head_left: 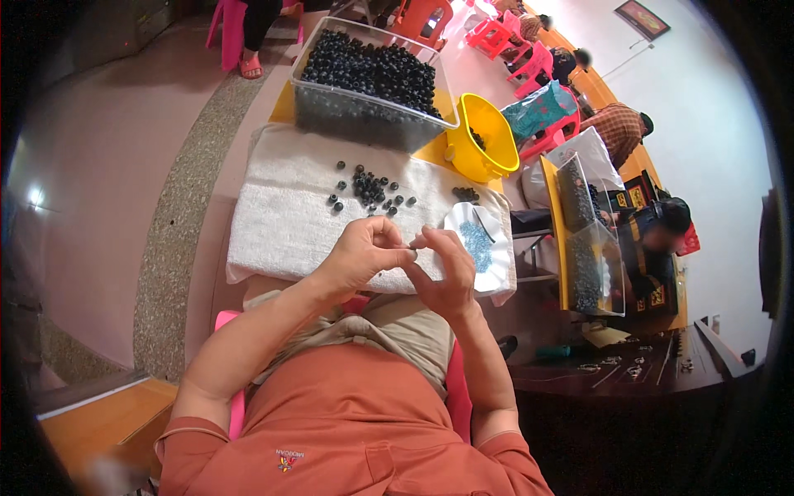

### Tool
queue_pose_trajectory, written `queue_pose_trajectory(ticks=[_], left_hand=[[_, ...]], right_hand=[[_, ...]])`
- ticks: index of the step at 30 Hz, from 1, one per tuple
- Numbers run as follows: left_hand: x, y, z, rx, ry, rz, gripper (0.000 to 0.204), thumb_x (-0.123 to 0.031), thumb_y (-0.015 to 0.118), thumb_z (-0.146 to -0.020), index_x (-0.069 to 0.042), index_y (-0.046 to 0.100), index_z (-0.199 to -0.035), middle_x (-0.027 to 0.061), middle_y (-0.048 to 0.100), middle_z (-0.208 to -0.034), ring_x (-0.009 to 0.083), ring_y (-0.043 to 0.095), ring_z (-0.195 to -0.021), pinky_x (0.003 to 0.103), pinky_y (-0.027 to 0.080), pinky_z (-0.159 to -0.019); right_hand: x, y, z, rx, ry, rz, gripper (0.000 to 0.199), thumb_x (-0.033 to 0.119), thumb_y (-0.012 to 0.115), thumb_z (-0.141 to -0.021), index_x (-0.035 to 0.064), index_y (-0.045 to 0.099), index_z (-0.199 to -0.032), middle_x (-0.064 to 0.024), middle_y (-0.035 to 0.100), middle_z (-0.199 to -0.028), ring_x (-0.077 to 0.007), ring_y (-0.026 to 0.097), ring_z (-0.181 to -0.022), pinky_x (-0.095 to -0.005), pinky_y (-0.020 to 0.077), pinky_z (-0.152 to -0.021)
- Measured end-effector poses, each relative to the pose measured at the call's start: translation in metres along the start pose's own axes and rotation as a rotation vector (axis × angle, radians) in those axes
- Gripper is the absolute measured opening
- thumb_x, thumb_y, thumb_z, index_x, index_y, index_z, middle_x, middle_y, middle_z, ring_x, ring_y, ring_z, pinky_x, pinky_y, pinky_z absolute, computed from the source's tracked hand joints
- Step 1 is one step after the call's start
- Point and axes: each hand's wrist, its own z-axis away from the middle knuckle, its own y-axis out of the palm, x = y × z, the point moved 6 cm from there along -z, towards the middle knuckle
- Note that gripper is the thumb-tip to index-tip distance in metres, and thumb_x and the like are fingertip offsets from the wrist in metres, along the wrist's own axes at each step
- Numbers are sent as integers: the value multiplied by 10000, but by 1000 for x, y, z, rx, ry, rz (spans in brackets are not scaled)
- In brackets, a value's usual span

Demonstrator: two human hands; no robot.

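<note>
My left hand (364,252) and my right hand (447,269) meet over the near edge of a white towel (281,215). Their fingertips pinch together around something very small and dark; what it is I cannot tell. A loose cluster of dark round beads (370,188) lies on the towel just beyond my hands. To the right of my right hand sits a white scalloped dish (496,264) holding tiny light blue pieces (477,244). A few more dark beads (466,194) lie above the dish.
A clear plastic tub (364,116) full of dark beads stands behind the towel, with a yellow bucket (484,136) to its right. Other people sit at tables on the right with more clear tubs (591,248). Pink and red plastic stools (521,50) stand at the back.
</note>
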Motion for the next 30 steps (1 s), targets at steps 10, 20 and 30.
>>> queue_pose_trajectory(ticks=[10,20,30], left_hand=[[4,4,-1,24,-17,-22,203,-97,755,-832,-53,564,-886,22,642,-819,83,603,-759,231,488,-682],[-1,-12,1,-171,-13,6,194,-138,747,-843,-59,582,-907,7,618,-797,67,559,-700,220,485,-642],[-5,-29,-4,-259,33,33,148,-101,734,-841,-63,593,-866,2,613,-760,62,548,-677,212,474,-629]], right_hand=[[-1,0,2,38,94,-19,421,-57,759,-674,-6,607,-1064,-128,663,-862,-247,666,-753,-326,526,-643],[-103,-48,-19,-166,236,149,188,-41,694,-793,5,657,-971,-119,649,-959,-191,648,-805,-271,531,-667],[-261,-103,-62,-215,496,349,215,9,701,-799,-3,689,-1013,-120,659,-976,-193,676,-811,-278,542,-725]])
